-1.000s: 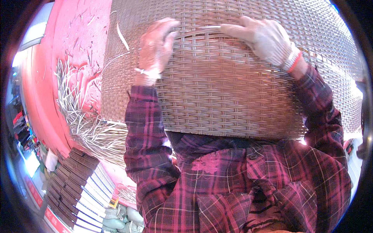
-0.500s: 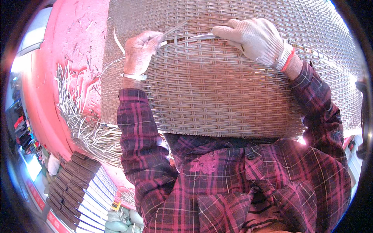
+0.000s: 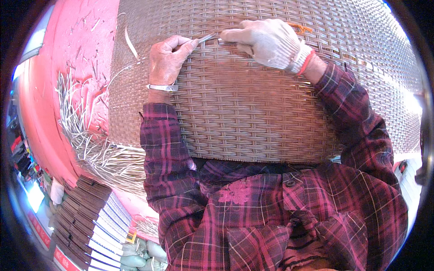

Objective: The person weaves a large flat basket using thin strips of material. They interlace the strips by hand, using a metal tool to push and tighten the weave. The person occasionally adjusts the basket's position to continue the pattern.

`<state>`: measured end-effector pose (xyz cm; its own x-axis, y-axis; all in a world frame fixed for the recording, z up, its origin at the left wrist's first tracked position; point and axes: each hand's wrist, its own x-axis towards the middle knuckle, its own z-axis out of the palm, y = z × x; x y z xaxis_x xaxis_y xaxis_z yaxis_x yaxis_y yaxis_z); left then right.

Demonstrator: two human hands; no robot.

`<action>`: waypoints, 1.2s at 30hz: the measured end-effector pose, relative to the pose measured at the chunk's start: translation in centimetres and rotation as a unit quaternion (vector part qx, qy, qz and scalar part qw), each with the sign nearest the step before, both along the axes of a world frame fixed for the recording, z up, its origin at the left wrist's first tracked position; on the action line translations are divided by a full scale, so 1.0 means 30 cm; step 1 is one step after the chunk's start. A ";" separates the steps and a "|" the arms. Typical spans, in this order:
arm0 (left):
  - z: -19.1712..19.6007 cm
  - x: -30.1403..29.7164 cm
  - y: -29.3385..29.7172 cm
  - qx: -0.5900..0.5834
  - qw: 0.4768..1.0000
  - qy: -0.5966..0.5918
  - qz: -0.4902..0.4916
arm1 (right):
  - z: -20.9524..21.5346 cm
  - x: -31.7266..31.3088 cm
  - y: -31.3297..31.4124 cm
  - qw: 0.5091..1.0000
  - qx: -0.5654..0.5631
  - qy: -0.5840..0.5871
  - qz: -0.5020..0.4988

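Observation:
A large brown woven wicker panel point(image 3: 253, 108) spreads in front of me, its near edge against my shirt. My left hand point(image 3: 168, 61), bare with a white band at the wrist, is closed in a pinch on the end of a thin wicker strip point(image 3: 206, 38) over the weave. Just to the right, my right hand point(image 3: 271, 44), in a white knit glove with a red cuff, is closed around a slim metal tool, mostly hidden. The tool's bright tip point(image 3: 220, 40) shows by the fingertips. Orange strands point(image 3: 300, 28) stick out behind the glove.
A pale loose strip point(image 3: 130, 43) curls up left of my left hand. A heap of cut strips point(image 3: 113, 162) lies on the pink surface point(image 3: 83, 45) at left. Dark ribbed pieces point(image 3: 81, 205) are stacked lower left, near pale sacks point(image 3: 140, 255).
My right hand has shifted left, closer to my left hand, and less of the metal tool shows. The left hand has turned slightly, its pinch now nearer the tool tip.

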<state>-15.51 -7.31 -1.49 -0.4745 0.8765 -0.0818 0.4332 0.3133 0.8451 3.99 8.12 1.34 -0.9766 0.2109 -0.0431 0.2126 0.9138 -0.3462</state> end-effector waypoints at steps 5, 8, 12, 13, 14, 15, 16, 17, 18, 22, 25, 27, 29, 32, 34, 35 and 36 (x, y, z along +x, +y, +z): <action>0.035 -0.043 0.016 -0.046 0.997 -0.032 -0.046 | -0.014 -0.007 0.013 0.998 -0.067 0.014 -0.018; 0.050 -0.054 0.026 -0.070 0.994 0.019 -0.086 | -0.013 -0.005 0.017 0.995 -0.093 0.028 -0.019; 0.050 -0.046 0.052 -0.096 0.989 0.057 -0.103 | -0.008 -0.004 0.017 0.994 -0.105 0.012 -0.015; 0.049 -0.045 0.061 -0.095 0.987 0.061 -0.113 | -0.005 -0.005 0.017 0.994 -0.107 0.009 -0.017; 0.050 -0.046 0.067 -0.088 0.986 0.056 -0.131 | -0.001 -0.005 0.017 0.994 -0.106 -0.002 -0.018; 0.052 -0.053 0.074 -0.101 0.983 0.061 -0.141 | 0.003 -0.006 0.018 0.994 -0.105 -0.014 -0.018; 0.056 -0.062 0.080 -0.106 0.980 0.057 -0.159 | 0.007 -0.006 0.018 0.994 -0.104 -0.025 -0.017; 0.061 -0.072 0.082 -0.116 0.978 0.050 -0.169 | 0.010 -0.007 0.019 0.994 -0.104 -0.013 -0.017; 0.065 -0.083 0.086 -0.110 0.975 0.057 -0.187 | 0.012 -0.007 0.020 0.994 -0.103 -0.003 -0.018; 0.069 -0.105 0.113 -0.105 0.960 0.101 -0.240 | 0.001 -0.007 0.026 0.993 -0.114 -0.008 -0.016; 0.079 -0.112 0.126 -0.065 0.942 0.153 -0.292 | -0.014 -0.013 0.023 0.995 -0.093 0.018 -0.014; 0.089 -0.113 0.129 -0.099 0.944 0.149 -0.276 | -0.016 -0.014 0.025 0.996 -0.081 0.036 -0.005; 0.097 -0.112 0.132 -0.142 0.943 0.144 -0.266 | -0.008 -0.013 0.032 0.997 -0.076 0.020 -0.004; 0.102 -0.106 0.139 -0.057 0.925 0.202 -0.318 | 0.015 -0.006 0.044 0.994 -0.106 -0.012 0.008; 0.106 -0.105 0.148 -0.087 0.922 0.221 -0.304 | 0.030 -0.001 0.052 0.988 -0.154 -0.004 0.015; 0.107 -0.104 0.155 -0.094 0.923 0.217 -0.304 | 0.033 -0.002 0.053 0.992 -0.119 -0.014 0.023; 0.107 -0.104 0.163 -0.112 0.922 0.224 -0.296 | 0.035 -0.002 0.055 0.992 -0.119 -0.029 0.014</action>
<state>-18.62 -2.41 1.72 0.0525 0.9776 -0.2040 0.8736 0.0540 0.4837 3.92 9.76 2.40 -0.9765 0.1599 -0.1443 0.2132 0.8131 -0.5416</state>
